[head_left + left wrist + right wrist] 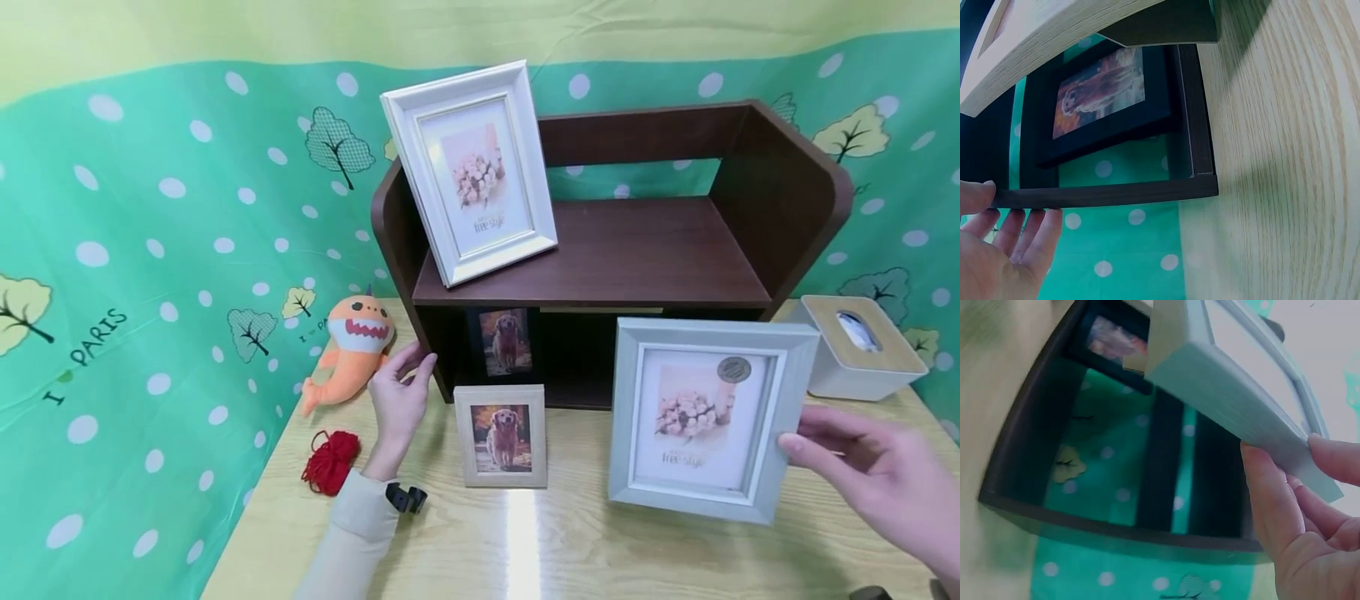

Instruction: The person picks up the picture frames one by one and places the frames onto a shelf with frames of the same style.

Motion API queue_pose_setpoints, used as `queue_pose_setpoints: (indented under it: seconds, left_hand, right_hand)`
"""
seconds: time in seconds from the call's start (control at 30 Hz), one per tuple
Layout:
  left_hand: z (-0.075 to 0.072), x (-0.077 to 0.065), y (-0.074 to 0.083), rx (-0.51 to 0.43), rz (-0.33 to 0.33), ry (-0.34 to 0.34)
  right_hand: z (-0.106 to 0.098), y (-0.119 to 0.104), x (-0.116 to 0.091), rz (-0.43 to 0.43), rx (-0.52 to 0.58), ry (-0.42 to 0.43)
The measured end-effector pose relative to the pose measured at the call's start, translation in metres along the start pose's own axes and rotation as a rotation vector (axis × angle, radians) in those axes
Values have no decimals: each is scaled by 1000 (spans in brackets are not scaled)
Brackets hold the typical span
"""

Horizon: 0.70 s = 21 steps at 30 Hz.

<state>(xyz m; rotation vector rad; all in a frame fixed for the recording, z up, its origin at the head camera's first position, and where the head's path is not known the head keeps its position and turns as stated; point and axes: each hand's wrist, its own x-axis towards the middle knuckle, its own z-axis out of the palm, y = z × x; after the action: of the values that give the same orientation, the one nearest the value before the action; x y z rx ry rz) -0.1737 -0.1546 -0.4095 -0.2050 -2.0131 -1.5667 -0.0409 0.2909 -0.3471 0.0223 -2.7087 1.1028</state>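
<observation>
My right hand (873, 475) grips a pale grey-blue picture frame (622, 417) by its right edge, thumb in front and fingers behind. Flower print and a round sticker show in it, and it is held up before the right part of a dark brown two-tier shelf (660, 250). With thumb and fingers on either side, my left hand (1004, 250) holds the front edge of the shelf's left side panel (1116, 194). Close to that hand, a light wood frame (500, 479) with a dog photo stands on the table. A black frame (506, 342) leans inside the lower tier.
A white frame (480, 167) stands tilted on the upper tier's left. Left of the shelf lie an orange plush shark (356, 358) and red yarn (332, 462). A tissue box (858, 350) stands to the right on the wooden table (570, 550). Patterned green cloth (187, 233) hangs behind.
</observation>
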Motion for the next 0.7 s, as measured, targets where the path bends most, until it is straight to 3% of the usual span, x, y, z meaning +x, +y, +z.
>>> queue_pose_setpoints:
  seconds: [0.27, 0.47, 0.57, 0.7]
  left_hand:
    - [1, 0, 2, 18, 4, 4]
    - [-1, -1, 0, 40, 26, 18]
    - [1, 0, -1, 49, 44, 19]
    - [3, -1, -2, 51, 63, 20]
  right_hand:
    - [-26, -20, 15, -107, 52, 74]
    - [-43, -23, 31, -195, 222, 123]
    - [-53, -22, 39, -212, 320, 137]
    - [-64, -24, 48, -195, 340, 174]
